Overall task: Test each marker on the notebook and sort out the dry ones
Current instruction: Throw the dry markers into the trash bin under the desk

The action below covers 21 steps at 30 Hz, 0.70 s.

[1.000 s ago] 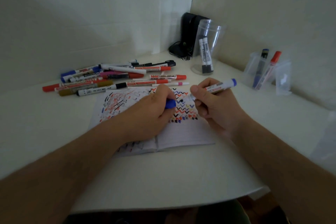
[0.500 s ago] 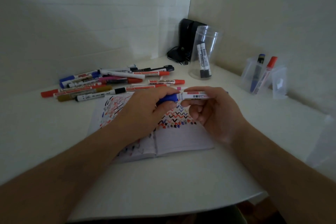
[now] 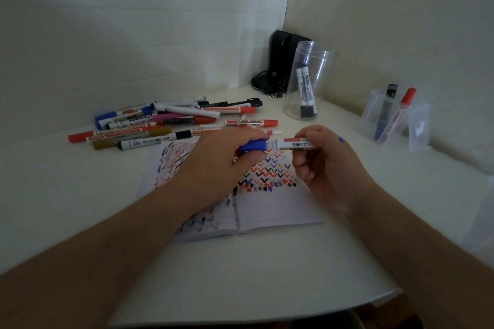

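On the white corner surface, items are listed from largest to smallest.

Tabletop (image 3: 267, 275): white, set into a wall corner; carries all items below.
Notebook (image 3: 275, 208): lies open and flat at centre, beneath both hands; both pages carry rows of red, blue and black zigzag test marks. The lower part of the right page is blank.
Marker pile (image 3: 171, 123): loose capped markers lie behind the notebook on the left. Judged untested; this is the main work left.
Tall clear jar (image 3: 311, 67): stands upright in the corner; holds two white markers, black ends down.
Small clear cups (image 3: 374, 112): near the right wall; hold one blue and one red marker. Which container takes the dry ones cannot be told.
Left hand (image 3: 222, 160): grip closed around the blue cap (image 3: 252, 146).
Right hand (image 3: 326, 165): grip closed on the marker in hand (image 3: 294, 144), held level just above the notebook. A blue ink spot marks the hand.
Cap state: cap meets barrel end; whether fully seated cannot be told.
Progress: judged partway; several markers sorted, many left.
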### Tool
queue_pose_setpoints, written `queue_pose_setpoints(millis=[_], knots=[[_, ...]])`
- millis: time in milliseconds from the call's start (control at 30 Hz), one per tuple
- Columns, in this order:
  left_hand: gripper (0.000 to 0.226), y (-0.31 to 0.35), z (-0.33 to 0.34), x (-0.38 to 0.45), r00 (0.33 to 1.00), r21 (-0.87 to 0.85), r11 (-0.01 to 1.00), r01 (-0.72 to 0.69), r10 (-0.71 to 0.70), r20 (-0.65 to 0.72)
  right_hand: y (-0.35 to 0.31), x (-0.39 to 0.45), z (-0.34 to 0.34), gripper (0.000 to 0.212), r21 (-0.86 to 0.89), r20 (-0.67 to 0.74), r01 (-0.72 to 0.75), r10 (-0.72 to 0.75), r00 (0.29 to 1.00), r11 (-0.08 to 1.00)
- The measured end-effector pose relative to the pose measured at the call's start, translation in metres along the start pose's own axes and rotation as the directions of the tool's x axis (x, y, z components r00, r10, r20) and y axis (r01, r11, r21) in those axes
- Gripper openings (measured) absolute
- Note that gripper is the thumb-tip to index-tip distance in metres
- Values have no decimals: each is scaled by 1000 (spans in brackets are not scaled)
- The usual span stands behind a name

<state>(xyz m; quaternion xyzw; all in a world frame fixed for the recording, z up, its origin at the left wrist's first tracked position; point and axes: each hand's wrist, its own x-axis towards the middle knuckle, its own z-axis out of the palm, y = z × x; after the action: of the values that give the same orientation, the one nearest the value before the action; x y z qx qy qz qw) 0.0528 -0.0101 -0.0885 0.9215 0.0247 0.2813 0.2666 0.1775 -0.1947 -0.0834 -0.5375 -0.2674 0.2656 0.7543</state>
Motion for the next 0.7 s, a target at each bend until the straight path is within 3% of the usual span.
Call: queue_pose_setpoints(millis=[333,700], knots=[[41,1,-1,0,999,-26,1000,-11,12,52,4,1,2,27,-28,-42,-92,91,995,995],[26,-4,1,-1,991,-108,991,84,-71,115,6,-2,-1,26,-76,36,19,-16,999,997]])
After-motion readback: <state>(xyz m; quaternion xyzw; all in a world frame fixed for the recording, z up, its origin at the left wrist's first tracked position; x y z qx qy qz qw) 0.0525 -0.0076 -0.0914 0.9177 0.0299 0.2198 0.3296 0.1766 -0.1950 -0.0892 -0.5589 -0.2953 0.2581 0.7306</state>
